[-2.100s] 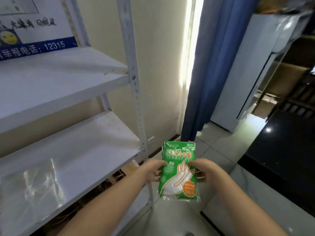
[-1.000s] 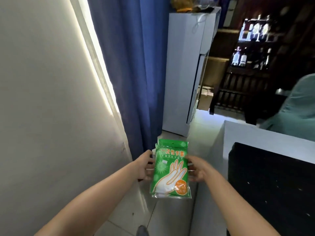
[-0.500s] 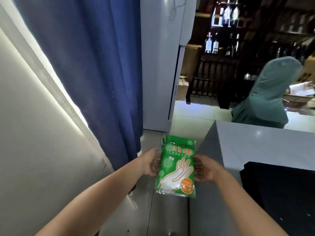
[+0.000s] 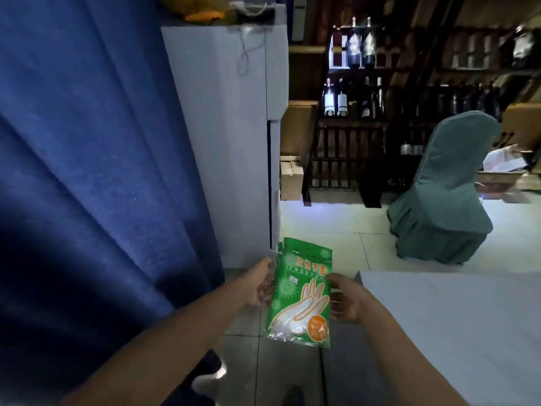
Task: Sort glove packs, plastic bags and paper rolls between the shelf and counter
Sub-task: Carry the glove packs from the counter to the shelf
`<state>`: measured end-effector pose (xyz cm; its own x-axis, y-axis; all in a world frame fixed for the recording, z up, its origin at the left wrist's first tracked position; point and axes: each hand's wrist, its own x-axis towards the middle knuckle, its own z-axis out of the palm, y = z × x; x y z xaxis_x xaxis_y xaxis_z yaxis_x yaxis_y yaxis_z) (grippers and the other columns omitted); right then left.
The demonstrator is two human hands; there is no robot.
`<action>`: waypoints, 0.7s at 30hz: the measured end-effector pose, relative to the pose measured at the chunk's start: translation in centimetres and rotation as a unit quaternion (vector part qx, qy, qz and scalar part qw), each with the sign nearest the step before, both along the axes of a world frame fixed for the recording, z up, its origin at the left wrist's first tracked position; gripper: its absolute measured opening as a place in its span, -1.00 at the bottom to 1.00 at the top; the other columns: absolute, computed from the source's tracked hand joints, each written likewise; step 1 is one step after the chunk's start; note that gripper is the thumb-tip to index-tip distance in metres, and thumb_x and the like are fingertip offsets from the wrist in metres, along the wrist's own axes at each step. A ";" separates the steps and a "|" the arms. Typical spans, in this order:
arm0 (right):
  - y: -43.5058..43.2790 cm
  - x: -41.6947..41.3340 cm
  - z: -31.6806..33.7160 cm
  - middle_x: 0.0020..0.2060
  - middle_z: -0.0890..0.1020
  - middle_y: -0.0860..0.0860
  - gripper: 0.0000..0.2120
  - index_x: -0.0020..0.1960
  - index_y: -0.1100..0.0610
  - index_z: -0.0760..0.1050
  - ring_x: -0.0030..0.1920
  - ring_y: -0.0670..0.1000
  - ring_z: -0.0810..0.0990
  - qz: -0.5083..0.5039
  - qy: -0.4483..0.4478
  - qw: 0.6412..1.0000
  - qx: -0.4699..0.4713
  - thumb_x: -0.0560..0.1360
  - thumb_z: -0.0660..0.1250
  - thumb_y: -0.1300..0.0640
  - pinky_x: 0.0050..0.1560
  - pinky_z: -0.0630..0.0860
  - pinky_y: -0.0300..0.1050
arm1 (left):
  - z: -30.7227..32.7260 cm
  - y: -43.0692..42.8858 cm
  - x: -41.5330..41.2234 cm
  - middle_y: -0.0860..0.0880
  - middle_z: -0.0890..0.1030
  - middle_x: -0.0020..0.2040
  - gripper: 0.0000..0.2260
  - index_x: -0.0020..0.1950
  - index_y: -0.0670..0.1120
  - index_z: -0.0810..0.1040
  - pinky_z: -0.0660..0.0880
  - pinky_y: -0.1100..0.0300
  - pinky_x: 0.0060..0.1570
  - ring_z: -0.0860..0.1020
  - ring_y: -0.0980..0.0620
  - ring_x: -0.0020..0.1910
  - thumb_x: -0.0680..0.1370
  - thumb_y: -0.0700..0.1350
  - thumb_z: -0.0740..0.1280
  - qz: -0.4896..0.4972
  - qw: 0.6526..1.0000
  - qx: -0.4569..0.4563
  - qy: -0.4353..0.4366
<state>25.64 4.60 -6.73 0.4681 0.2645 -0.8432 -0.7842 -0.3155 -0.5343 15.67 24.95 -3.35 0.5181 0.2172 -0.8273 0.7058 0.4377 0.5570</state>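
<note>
Green glove pack [image 4: 301,291] pinched at both side edges: left hand [image 4: 261,284] curls fingers round its left edge, right hand [image 4: 345,300] grips the right edge. It hangs upright over the tiled floor [image 4: 328,230], just beside the grey counter [image 4: 456,326], blue curtain [image 4: 96,171] left.

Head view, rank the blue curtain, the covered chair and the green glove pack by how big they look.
1. blue curtain
2. covered chair
3. green glove pack, though it is nearest the camera
</note>
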 end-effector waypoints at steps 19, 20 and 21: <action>0.2 27.6 -1.3 -0.13 0.65 0.15 -0.72 0.04 0.15 0.56 -0.09 0.14 0.60 -0.171 0.021 0.985 0.015 0.52 0.30 -0.05 0.02 0.58 0.02 | -3.5 4.5 35.3 -0.13 0.61 -0.02 -0.59 0.16 -0.13 0.57 0.50 0.06 -0.05 0.55 -0.08 -0.03 0.57 0.17 0.20 -0.169 0.985 -0.038 0.007; 0.2 28.8 -1.6 -0.14 0.66 0.15 -0.72 0.04 0.16 0.55 -0.10 0.15 0.60 -0.191 0.023 0.981 0.011 0.52 0.30 -0.05 0.02 0.57 0.03 | -3.5 4.5 37.4 -0.12 0.61 -0.03 -0.59 0.15 -0.13 0.57 0.50 0.07 -0.05 0.54 -0.07 -0.04 0.58 0.17 0.19 -0.188 0.981 -0.037 0.009; 0.2 29.9 -1.7 -0.14 0.66 0.15 -0.72 0.04 0.16 0.55 -0.10 0.15 0.60 -0.214 0.029 0.976 0.006 0.52 0.30 -0.05 0.04 0.57 0.04 | -3.3 4.4 39.4 -0.12 0.60 -0.03 -0.60 0.15 -0.12 0.56 0.50 0.07 -0.04 0.54 -0.07 -0.05 0.58 0.16 0.19 -0.207 0.978 -0.037 0.016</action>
<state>55.53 4.82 -8.47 0.4888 0.0645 -0.8700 -0.8723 0.0539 -0.4860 55.04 29.36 -6.62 0.5230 -0.0662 -0.8498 0.8472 0.1496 0.5098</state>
